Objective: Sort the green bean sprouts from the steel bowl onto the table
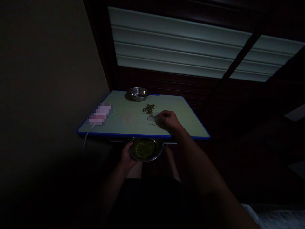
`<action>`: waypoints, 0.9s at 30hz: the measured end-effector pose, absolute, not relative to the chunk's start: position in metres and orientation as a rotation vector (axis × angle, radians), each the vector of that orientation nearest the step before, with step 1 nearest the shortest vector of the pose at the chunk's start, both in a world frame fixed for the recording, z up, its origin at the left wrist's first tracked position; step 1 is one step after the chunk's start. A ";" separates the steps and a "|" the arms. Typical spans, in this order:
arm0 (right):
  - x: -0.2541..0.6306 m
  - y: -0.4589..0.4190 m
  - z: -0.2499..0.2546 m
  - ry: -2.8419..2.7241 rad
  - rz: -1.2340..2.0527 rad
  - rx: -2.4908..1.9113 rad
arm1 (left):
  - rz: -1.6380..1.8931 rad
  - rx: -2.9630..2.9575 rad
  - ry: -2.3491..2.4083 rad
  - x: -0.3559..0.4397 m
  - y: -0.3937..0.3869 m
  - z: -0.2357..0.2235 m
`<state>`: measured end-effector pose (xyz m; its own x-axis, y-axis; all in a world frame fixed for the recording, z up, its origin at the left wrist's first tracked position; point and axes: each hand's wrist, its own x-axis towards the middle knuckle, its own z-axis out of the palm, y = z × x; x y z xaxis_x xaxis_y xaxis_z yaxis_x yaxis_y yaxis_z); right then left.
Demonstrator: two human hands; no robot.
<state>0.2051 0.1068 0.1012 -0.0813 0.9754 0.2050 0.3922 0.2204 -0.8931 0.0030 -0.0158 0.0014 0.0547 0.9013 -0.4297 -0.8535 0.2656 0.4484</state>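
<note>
My left hand is closed on the rim of a steel bowl, held just below the table's near edge. Green beans, small and round, lie in it. Over the tabletop, my right hand pinches a small, clear, thin-edged piece whose kind is hard to make out in the dim light. Just beyond that piece is a loose heap of brownish grains, with a few dark ones on the near side. To the left, pale grains are spread thinly.
A second steel bowl stands at the back of the pale green, blue-edged table. At its left lies a pixelated pink object with a white cable hanging over the edge. A wall rises on the left; slatted panels stand behind.
</note>
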 end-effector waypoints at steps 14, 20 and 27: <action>0.205 0.106 0.104 -1.818 0.805 -1.359 | 1.303 0.094 0.744 0.005 -0.016 0.002; 0.203 0.094 0.110 -1.859 0.925 -1.394 | 1.286 0.098 0.737 0.006 -0.016 0.002; 0.197 0.084 0.116 -1.883 1.042 -1.389 | 1.266 0.109 0.699 0.003 -0.015 -0.003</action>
<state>0.1973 0.0840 0.1165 -0.2962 0.9551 -0.0024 0.5093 0.1558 -0.8464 0.0035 -0.0148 -0.0032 0.1255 0.8985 -0.4207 -0.8345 0.3249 0.4449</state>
